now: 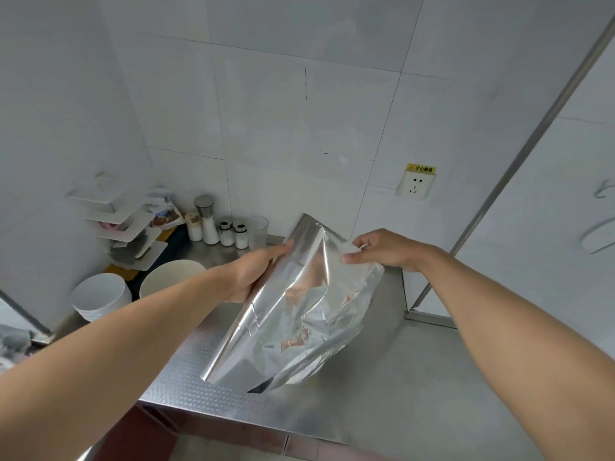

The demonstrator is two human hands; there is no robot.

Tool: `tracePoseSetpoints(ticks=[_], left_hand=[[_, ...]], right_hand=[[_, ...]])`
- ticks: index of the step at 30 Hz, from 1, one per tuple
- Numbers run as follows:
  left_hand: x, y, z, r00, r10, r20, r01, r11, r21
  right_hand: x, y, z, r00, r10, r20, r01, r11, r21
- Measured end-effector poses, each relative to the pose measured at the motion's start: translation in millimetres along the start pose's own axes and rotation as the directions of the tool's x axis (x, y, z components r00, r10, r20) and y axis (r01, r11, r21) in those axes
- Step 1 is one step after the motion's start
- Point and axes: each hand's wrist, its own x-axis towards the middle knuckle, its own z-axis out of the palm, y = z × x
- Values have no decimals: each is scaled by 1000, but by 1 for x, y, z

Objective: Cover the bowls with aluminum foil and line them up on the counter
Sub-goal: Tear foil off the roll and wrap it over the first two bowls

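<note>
Two hands are in view, the left hand and the right hand, with one foil sheet between them. Two white bowls stand on the desk at the left: one bowl nearer the edge and a second bowl just beside it. At the back of the desk stand four shakers with white contents: a tall shaker, a small shaker, and a pair with dark caps. One clear glass stands next to them. One wall socket carries one yellow label. One tiered rack sits in the corner.
</note>
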Motion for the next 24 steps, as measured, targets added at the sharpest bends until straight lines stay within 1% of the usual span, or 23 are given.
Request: tracePoseSetpoints(ticks=[2,3,5,7,9,13,18,20,22,24], left_hand=[[-2,-2,-3,999,11,-39,-10,1000,4],[-3,-4,-4,999,12,-31,-13,1000,0],[-4,-7,-6,999,5,-36,-5,1000,7],[-3,-13,-8,999,34,-32,-33,998,50],[3,-20,-8,995,57,-82,-49,994,100],[13,-36,-5,979,37,-201,-11,992,130],[26,-48,-6,952,-28,-306,97,972,214],[30,-52,-8,951,-75,-299,124,981,148],[35,-56,-9,957,-83,-279,104,993,63],[40,-61,-11,954,-73,-291,95,994,62]], right_hand=[[0,8,-2,997,30,67,-28,999,-21],[1,15,-2,996,49,81,-46,998,-34],[3,27,0,992,81,93,-77,996,-45],[5,38,3,990,100,98,-97,995,-36],[5,46,6,991,101,87,-98,995,-31],[3,55,12,988,131,86,-127,991,-50],[-3,70,13,956,251,154,-217,954,-207],[-5,79,10,928,306,211,-259,940,-223],[-6,89,8,908,353,225,-301,924,-237],[-9,93,6,885,401,237,-369,914,-169]])
